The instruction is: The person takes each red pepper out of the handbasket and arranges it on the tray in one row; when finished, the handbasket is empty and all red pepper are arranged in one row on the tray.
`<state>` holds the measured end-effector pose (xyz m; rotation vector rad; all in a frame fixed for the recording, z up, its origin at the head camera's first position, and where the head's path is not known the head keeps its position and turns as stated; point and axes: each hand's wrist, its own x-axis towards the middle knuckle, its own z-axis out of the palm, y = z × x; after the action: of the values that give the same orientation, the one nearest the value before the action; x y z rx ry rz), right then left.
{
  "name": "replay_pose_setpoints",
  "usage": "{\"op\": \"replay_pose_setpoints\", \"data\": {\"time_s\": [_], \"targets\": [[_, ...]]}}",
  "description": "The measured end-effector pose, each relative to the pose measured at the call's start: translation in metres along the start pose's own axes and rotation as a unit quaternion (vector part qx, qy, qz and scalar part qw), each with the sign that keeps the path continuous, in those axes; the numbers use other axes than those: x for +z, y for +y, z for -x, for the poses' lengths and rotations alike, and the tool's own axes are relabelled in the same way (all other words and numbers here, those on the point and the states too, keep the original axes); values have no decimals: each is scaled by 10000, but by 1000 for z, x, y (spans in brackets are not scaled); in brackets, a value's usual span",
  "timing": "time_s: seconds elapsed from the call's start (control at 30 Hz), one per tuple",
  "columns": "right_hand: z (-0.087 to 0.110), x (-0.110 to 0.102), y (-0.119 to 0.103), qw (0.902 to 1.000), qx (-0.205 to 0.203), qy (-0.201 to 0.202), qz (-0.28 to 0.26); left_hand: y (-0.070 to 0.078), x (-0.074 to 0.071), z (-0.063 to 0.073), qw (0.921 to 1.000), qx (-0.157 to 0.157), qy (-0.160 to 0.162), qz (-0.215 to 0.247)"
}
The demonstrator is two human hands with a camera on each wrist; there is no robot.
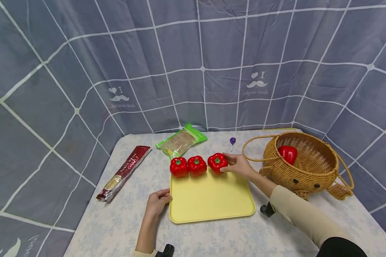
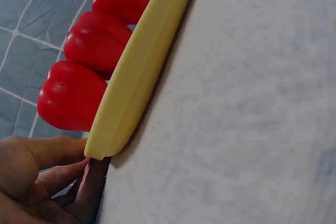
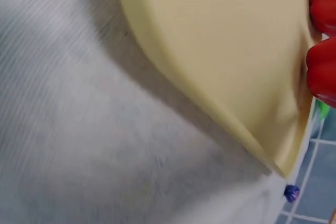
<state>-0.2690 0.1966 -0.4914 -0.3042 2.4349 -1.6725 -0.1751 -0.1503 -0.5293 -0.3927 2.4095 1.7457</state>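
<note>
A yellow tray [image 1: 210, 200] lies on the table, and three red bell peppers stand in a row along its far edge. My left hand [image 1: 157, 203] pinches the tray's left rim; the left wrist view shows the thumb and fingers [image 2: 60, 151] at the tray's corner [image 2: 118, 114]. With thumb and fingers on either side, my right hand [image 1: 239, 166] holds the rightmost bell pepper [image 1: 217, 162]. The middle bell pepper [image 1: 197, 166] and left bell pepper [image 1: 179, 167] sit close together. No part of the right hand appears in the right wrist view.
At the right stands a wicker basket [image 1: 276, 182] with another red bell pepper [image 1: 288, 154] inside. A purple lollipop [image 1: 233, 140] and a green-edged bag [image 1: 181, 142] lie behind the tray. A long dark-red packet [image 1: 123, 173] lies at the left. Grey checked cloth [image 1: 202, 67] surrounds the table.
</note>
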Motion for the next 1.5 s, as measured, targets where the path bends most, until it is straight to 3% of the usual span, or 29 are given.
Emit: {"op": "replay_pose_setpoints", "data": {"time_s": [0.13,0.27,0.53,0.77,0.93,1.13,1.33,1.5], "targets": [[-2,8,10,9965,277,192,-763,-2,3,2,10000,-10,-14,-23],[1,17,12,9934,257,333,-1066,-4,3,3,10000,69,-13,-14],[2,25,9,9926,6,409,-1142,-2,3,0,10000,83,44,1],[4,15,-1,9966,-8,454,-686,0,3,0,10000,69,50,28],[16,-15,-35,9955,99,701,-637,-2,3,1,10000,-23,67,2],[34,-76,-72,9912,622,766,-887,-1,1,0,10000,19,33,2],[48,-142,-77,9885,1196,823,-430,0,1,1,9999,124,17,43],[54,-183,-68,9774,1869,958,237,-1,2,3,9998,185,6,114]]}}
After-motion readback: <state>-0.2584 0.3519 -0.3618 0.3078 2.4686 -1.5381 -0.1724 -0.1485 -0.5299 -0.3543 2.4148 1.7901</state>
